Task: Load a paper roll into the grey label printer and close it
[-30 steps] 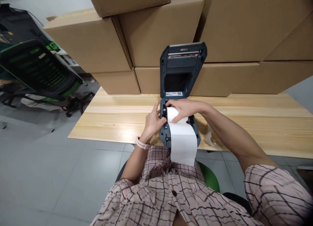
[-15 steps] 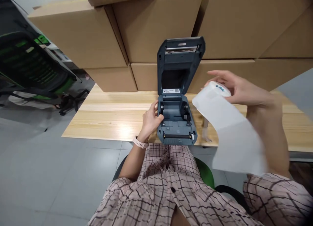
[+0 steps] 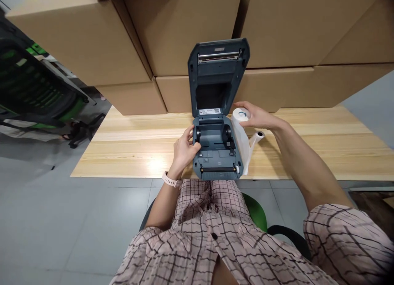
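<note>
A dark grey label printer (image 3: 217,153) sits at the table's front edge with its lid (image 3: 218,77) raised. Black roll holders (image 3: 227,133) stand inside its bay, with no roll between them. My left hand (image 3: 185,149) grips the printer's left wall, thumb over the rim and fingers along the outside. Beside the printer's right wall, my right hand (image 3: 254,116) holds a white label roll (image 3: 241,115) upright, fingers curled round its top. The roll's loose strip (image 3: 243,147) hangs toward the front edge. Against it is a narrow white piece with a dark round end (image 3: 259,136), its kind unclear.
Large cardboard boxes (image 3: 197,26) are stacked along the back of the wooden table (image 3: 138,145), close behind the raised lid. An office chair (image 3: 40,83) stands on the left. Part of a green seat (image 3: 256,213) shows under me.
My right hand has brought the label roll left and down, from the air to beside the printer. Its swinging strip now hangs close to the wall. My left hand keeps its grip.
</note>
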{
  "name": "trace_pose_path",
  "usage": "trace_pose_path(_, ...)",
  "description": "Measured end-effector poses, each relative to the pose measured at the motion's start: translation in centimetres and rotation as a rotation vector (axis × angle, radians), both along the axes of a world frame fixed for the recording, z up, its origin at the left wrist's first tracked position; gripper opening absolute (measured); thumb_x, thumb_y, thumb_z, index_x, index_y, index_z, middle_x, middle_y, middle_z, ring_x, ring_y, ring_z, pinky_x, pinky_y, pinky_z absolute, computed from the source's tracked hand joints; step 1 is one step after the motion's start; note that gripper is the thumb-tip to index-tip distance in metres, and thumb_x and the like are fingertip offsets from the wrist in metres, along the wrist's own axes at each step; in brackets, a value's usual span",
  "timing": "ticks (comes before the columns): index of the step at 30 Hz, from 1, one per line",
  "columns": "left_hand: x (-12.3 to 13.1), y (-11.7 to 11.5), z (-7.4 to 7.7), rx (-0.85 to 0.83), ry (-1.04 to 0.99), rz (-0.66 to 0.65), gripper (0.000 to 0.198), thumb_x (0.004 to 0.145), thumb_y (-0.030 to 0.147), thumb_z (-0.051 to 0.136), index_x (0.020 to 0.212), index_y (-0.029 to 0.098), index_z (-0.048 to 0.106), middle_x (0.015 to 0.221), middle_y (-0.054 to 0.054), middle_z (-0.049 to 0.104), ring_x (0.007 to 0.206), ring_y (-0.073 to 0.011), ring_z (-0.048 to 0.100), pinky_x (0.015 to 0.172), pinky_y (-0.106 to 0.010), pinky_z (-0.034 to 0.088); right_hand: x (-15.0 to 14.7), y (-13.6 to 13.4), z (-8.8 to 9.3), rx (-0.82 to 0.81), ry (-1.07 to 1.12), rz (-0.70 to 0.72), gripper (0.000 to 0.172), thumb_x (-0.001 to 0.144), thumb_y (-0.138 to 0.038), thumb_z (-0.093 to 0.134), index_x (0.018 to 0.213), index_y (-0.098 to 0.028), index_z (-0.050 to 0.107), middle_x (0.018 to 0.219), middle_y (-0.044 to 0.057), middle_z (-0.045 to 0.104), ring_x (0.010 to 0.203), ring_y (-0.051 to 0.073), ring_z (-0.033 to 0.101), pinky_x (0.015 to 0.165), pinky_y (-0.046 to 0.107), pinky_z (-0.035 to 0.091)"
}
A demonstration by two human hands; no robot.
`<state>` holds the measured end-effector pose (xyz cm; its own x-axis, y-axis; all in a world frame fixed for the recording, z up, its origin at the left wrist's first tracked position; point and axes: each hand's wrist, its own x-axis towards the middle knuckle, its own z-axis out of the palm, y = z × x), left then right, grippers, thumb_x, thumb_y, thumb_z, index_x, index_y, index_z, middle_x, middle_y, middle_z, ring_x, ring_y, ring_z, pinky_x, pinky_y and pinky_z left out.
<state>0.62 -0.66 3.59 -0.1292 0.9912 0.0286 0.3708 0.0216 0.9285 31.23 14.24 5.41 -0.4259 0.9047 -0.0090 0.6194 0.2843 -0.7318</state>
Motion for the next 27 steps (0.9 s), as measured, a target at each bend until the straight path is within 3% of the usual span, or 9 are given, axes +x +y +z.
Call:
trace_pose_path(3, 0.0, 0.0, -0.1, 0.01, -0.022, -0.006, 0.078, 0.076, 0.014, 0.066, 0.153, 0.022, 0.059, 0.138, -0.013, 0.077, 0.115, -0.0296, 0.079, 0.102, -0.044, 0.062, 2.6, -1.3, -0.6, -0.073, 0.251, -0.032, 0.102, 0.068, -0.047, 0.094, 0.158, -0.028, 0.049, 0.164, 0.013, 0.055, 0.155, 0.039, 0.049, 0.13, 0.061, 0.038)
trace_pose_path(8, 0.0, 0.2, -0.4, 0.012, -0.016, -0.006, 0.078, 0.074, 0.011, 0.065, 0.152, 0.024, 0.059, 0.134, -0.01, 0.079, 0.119, -0.0278, 0.079, 0.101, -0.041, 0.063, 7.4, -6.0, -3.4, -0.209, 0.604, -0.225, 0.067, 0.069, -0.045, 0.097, 0.13, -0.032, 0.07, 0.144, 0.01, 0.072, 0.137, 0.034, 0.067, 0.123, 0.06, 0.048)
trace_pose_path(11, 0.0, 0.3, -0.6, 0.023, 0.007, -0.005, 0.078, 0.074, 0.01, 0.065, 0.15, 0.024, 0.061, 0.134, -0.011, 0.08, 0.117, -0.0287, 0.079, 0.102, -0.043, 0.063, 6.8, -8.6, -4.9, -0.361, 0.604, -0.206, 0.066, 0.067, -0.041, 0.098, 0.127, -0.031, 0.072, 0.14, 0.009, 0.074, 0.124, 0.03, 0.073, 0.107, 0.054, 0.06)
trace_pose_path(15, 0.0, 0.4, -0.8, 0.036, -0.004, 0.008, 0.075, 0.075, 0.011, 0.065, 0.149, 0.024, 0.062, 0.133, -0.011, 0.08, 0.115, -0.0287, 0.08, 0.1, -0.044, 0.064, 5.0, -10.3, -5.3, -0.423, 0.59, -0.174, 0.053, 0.066, -0.046, 0.099, 0.109, -0.022, 0.077, 0.113, 0.011, 0.082, 0.094, 0.025, 0.077, 0.088, 0.045, 0.063)
trace_pose_path(19, 0.1, 0.3, -1.0, 0.039, -0.034, 0.007, 0.074, 0.075, 0.011, 0.065, 0.147, 0.025, 0.064, 0.131, -0.011, 0.08, 0.113, -0.0291, 0.08, 0.098, -0.045, 0.064, 6.3, -11.7, -3.6, -0.146, 0.87, -0.099, 0.047, 0.071, -0.061, 0.092, 0.102, -0.031, 0.075, 0.075, 0.003, 0.074, 0.061, 0.02, 0.066, 0.058, 0.034, 0.053)
trace_pose_path(20, 0.1, 0.3, -1.1, 0.038, -0.042, 0.003, 0.074, 0.075, 0.011, 0.065, 0.147, 0.026, 0.064, 0.131, -0.011, 0.08, 0.111, -0.0288, 0.08, 0.098, -0.045, 0.064, 6.6, -11.9, -2.9, -0.038, 0.973, -0.036, 0.043, 0.075, -0.066, 0.087, 0.101, -0.035, 0.073, 0.062, -0.001, 0.066, 0.051, 0.017, 0.057, 0.052, 0.032, 0.048)
trace_pose_path(22, 0.1, 0.4, -1.3, 0.034, -0.051, 0.001, 0.073, 0.074, 0.011, 0.065, 0.146, 0.026, 0.065, 0.131, -0.011, 0.08, 0.108, -0.0289, 0.081, 0.098, -0.046, 0.064, 5.9, -12.2, -0.8, 0.095, 1.049, 0.23, 0.039, 0.084, -0.075, 0.074, 0.104, -0.041, 0.072, 0.048, -0.005, 0.051, 0.04, 0.016, 0.043, 0.045, 0.031, 0.041)
trace_pose_path(24, 0.1, 0.4, -1.4, 0.035, -0.047, 0.013, 0.073, 0.075, 0.012, 0.066, 0.147, 0.026, 0.064, 0.132, -0.012, 0.08, 0.109, -0.0302, 0.081, 0.098, -0.048, 0.064, 3.4, -12.2, 1.6, 0.08, 0.848, 0.544, 0.046, 0.092, -0.077, 0.063, 0.119, -0.041, 0.072, 0.053, -0.004, 0.059, 0.044, 0.018, 0.051, 0.049, 0.032, 0.047)
trace_pose_path(27, 0.1, 0.5, -1.6, 0.056, -0.042, 0.015, 0.072, 0.076, 0.013, 0.067, 0.146, 0.026, 0.065, 0.132, -0.011, 0.08, 0.118, -0.0318, 0.078, 0.1, -0.048, 0.063, -2.5, -11.6, 4.2, 0.026, 0.221, 0.669, 0.055, 0.103, -0.064, 0.057, 0.141, -0.026, 0.067, 0.098, 0.008, 0.08, 0.082, 0.023, 0.072, 0.075, 0.038, 0.058)
